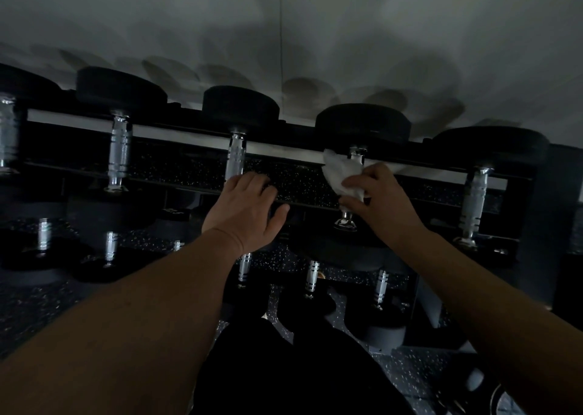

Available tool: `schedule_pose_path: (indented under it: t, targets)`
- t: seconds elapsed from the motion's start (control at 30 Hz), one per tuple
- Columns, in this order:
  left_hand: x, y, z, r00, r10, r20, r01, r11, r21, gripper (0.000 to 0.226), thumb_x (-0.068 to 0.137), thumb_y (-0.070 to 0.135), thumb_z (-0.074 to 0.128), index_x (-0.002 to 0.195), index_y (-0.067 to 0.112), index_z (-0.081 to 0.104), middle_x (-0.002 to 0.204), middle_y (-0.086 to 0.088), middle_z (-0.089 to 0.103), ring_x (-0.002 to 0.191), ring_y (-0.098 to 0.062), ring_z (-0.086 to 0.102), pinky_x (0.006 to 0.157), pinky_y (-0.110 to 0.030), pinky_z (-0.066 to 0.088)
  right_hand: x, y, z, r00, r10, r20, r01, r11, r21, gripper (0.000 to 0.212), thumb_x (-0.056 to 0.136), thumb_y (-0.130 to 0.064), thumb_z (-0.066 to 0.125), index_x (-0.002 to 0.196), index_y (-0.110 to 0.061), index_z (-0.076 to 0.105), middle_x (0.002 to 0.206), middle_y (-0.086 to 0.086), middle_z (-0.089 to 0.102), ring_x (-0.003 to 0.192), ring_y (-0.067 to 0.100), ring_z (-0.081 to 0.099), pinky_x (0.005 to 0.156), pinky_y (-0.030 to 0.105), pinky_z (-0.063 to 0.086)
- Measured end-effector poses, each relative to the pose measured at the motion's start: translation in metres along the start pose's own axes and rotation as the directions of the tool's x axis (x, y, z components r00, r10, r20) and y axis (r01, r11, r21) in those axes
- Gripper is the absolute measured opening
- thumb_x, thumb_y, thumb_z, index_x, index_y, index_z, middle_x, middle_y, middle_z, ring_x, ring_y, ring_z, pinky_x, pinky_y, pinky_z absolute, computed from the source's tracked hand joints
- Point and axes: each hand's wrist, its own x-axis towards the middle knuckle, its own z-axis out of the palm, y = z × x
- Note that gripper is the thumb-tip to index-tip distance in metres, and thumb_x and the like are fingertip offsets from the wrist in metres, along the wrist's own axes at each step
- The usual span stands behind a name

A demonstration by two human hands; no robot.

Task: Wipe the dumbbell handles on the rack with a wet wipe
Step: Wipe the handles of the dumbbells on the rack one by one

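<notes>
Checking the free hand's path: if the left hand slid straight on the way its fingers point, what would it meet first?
Probably the shiny dumbbell handle just beyond the left hand, whose fingertips rest on the rack's front rail; depth is unclear.

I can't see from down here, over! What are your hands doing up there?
Right hand grips wet wipe round dumbbell handle. Left hand rests open on rack rail. Nothing blocking.

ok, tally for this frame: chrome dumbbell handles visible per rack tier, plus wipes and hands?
Top-tier handles: 5, from the far-left handle to the one the wet wipe covers and the far-right handle
Lower-tier handles: 6, dim, e.g.
Wet wipes: 1
Hands: 2, left hand on the rack rail, right hand gripping the wipe
Total: 14
</notes>
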Motion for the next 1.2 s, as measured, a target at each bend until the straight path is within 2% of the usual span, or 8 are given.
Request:
schedule_pose_path:
  t: [0.07,0.2,0.4,0.53,0.63,0.83,1.03,1.2]
  targets:
    - [0.0,0.0,0.0,1.0,-0.001,0.0,0.001,1.0,0.005,0.064,0.098,0.054,0.02,0.115,0.01,0.064,0.127,-0.011,0.058,0.123,-0.03,0.049,0.106,-0.046,0.038,-0.002,0.002,-0.002,0.999,0.009,0.053,-0.006,0.998,-0.058,0.028,0.079,-0.023,0.078,0.105,-0.014,0.072,0.108,-0.006,0.043,0.098,0.006,0.048,0.085,0.013,0.037]
    - [0.0,0.0,0.001,1.0,0.002,-0.003,-0.002,1.0,0.007,0.064,0.098,0.054,0.02,0.114,0.012,0.064,0.127,-0.01,0.058,0.123,-0.028,0.049,0.106,-0.046,0.038,0.002,-0.003,-0.009,0.998,-0.002,0.056,0.006,0.997,-0.077,0.021,0.082,-0.026,0.075,0.1,-0.014,0.074,0.103,-0.007,0.046,0.092,0.007,0.05,0.084,0.02,0.038]
    - [0.001,0.001,0.002,1.0,-0.001,-0.005,0.001,1.0,0.021,0.064,0.098,0.056,0.019,0.116,0.013,0.062,0.128,-0.009,0.056,0.122,-0.027,0.048,0.106,-0.046,0.038,-0.01,-0.005,-0.019,1.0,-0.001,-0.017,0.0,0.999,-0.05,0.02,0.084,-0.025,0.074,0.1,-0.013,0.074,0.098,-0.004,0.049,0.083,0.009,0.053,0.076,0.014,0.04]
    - [0.001,0.005,0.001,0.999,-0.025,0.023,0.022,0.993,0.112,0.066,0.097,0.06,0.015,0.129,0.017,0.055,0.138,-0.007,0.049,0.13,-0.026,0.043,0.115,-0.05,0.027,-0.027,-0.001,-0.032,0.994,0.03,-0.106,-0.033,0.999,-0.023,0.017,0.083,-0.024,0.074,0.098,-0.014,0.073,0.096,-0.004,0.051,0.08,0.003,0.05,0.074,0.003,0.035]
    - [0.005,0.02,-0.004,0.998,-0.063,-0.018,0.065,0.995,0.072,0.066,0.096,0.06,0.017,0.128,0.017,0.055,0.139,-0.01,0.049,0.131,-0.028,0.043,0.117,-0.056,0.021,-0.04,0.006,-0.043,0.989,0.063,-0.134,-0.062,0.998,0.014,0.018,0.083,-0.024,0.074,0.099,-0.015,0.073,0.096,-0.004,0.051,0.081,-0.003,0.05,0.074,0.002,0.036]
    - [0.034,0.099,-0.027,0.986,0.088,-0.143,-0.104,0.989,-0.109,0.059,0.096,0.058,0.025,0.127,0.018,0.056,0.137,-0.008,0.051,0.13,-0.028,0.044,0.117,-0.056,0.02,-0.061,0.03,-0.066,0.958,0.178,-0.223,-0.166,0.983,0.072,0.018,0.082,-0.024,0.076,0.098,-0.016,0.072,0.105,-0.009,0.051,0.091,-0.001,0.053,0.08,0.007,0.042]
    - [0.049,0.166,-0.033,0.97,0.188,-0.157,-0.209,0.969,-0.13,0.061,0.096,0.059,0.023,0.13,0.018,0.053,0.144,-0.011,0.044,0.137,-0.029,0.036,0.118,-0.058,0.018,-0.083,0.066,-0.102,0.896,0.296,-0.329,-0.305,0.952,0.026,0.022,0.083,-0.02,0.075,0.103,-0.011,0.074,0.109,-0.011,0.055,0.096,0.003,0.056,0.079,-0.003,0.035]
    - [0.049,0.187,-0.026,0.983,0.158,-0.096,-0.167,0.982,-0.093,0.066,0.095,0.061,0.017,0.133,0.018,0.05,0.149,-0.012,0.038,0.14,-0.03,0.031,0.118,-0.059,0.017,-0.09,0.088,-0.124,0.876,0.308,-0.372,-0.332,0.943,-0.001,0.024,0.082,-0.018,0.075,0.104,-0.009,0.073,0.112,0.0,0.061,0.095,0.004,0.055,0.08,-0.001,0.034]
